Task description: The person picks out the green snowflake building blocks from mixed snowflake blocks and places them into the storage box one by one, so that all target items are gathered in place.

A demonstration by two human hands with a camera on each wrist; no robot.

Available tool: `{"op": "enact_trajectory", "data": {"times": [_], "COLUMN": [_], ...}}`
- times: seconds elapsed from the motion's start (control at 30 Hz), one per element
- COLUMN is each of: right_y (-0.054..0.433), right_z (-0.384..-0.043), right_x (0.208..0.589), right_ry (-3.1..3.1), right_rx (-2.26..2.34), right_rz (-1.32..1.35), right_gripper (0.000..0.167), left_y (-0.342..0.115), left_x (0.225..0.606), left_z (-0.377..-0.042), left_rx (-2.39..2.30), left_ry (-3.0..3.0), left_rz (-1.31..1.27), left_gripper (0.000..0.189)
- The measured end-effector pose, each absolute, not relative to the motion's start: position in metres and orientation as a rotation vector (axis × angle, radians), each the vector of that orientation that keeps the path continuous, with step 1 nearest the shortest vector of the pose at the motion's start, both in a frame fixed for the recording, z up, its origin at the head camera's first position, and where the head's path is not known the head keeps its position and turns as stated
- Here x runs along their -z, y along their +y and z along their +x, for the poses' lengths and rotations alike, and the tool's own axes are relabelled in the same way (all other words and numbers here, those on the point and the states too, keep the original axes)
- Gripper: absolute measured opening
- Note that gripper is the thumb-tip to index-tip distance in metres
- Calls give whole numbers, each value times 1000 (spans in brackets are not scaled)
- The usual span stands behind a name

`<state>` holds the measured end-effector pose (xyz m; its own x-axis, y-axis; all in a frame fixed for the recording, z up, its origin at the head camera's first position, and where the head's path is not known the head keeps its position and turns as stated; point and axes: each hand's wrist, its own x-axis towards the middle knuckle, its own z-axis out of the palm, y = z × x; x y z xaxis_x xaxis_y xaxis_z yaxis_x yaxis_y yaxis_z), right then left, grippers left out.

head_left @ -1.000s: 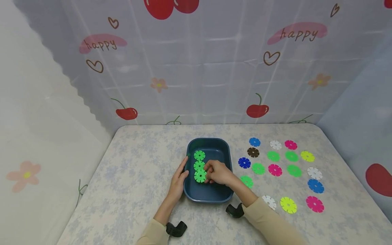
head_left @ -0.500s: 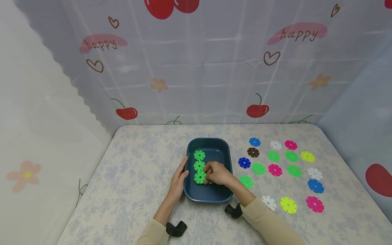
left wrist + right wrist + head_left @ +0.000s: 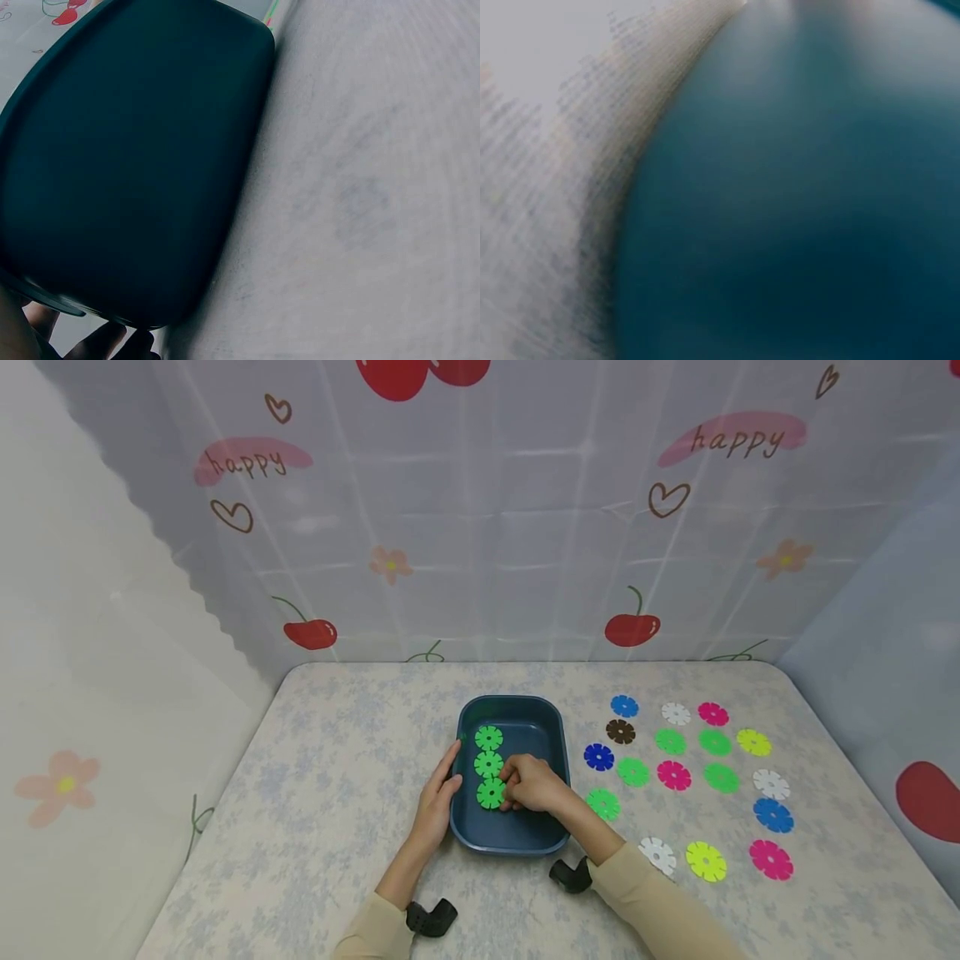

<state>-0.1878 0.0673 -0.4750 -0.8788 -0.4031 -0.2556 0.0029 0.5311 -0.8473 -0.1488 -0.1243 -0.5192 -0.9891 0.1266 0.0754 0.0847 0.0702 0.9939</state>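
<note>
A dark blue tray point(image 3: 513, 838) stands on the table with three green notched plastic discs in a column inside it. My left hand point(image 3: 433, 806) holds the tray's left wall, thumb at the rim. In the left wrist view the tray's outer wall point(image 3: 135, 165) fills much of the picture, with fingers point(image 3: 97, 341) at its lower edge. My right hand point(image 3: 534, 783) reaches into the tray, curled fingers pinching the right edge of the nearest green disc point(image 3: 491, 793). The middle disc point(image 3: 488, 765) and far disc point(image 3: 488, 738) lie beyond it. The right wrist view shows only blurred tray wall point(image 3: 780, 225).
Several loose notched discs lie right of the tray, among them a brown disc point(image 3: 620, 732), a dark blue disc point(image 3: 598, 757), a pink disc point(image 3: 674, 775) and a yellow disc point(image 3: 707, 862). A printed curtain point(image 3: 480, 527) hangs behind the table.
The nearest green disc has shifted slightly toward me and now sits a little apart from the middle one. My right hand moved slightly with it; the left hand kept its place.
</note>
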Motion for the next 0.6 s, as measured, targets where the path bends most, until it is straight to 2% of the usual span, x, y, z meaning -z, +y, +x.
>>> {"op": "enact_trajectory", "data": {"times": [0.6], "right_y": [65], "right_z": [-185], "right_x": [473], "right_ry": [2383], "right_rx": [1265], "right_rz": [-316], "right_gripper": [17], "left_y": [-124], "left_x": [519], "left_z": [-149], "left_rx": [-2119], "left_ry": [2266], "left_rz": [240], "left_gripper": [52]}}
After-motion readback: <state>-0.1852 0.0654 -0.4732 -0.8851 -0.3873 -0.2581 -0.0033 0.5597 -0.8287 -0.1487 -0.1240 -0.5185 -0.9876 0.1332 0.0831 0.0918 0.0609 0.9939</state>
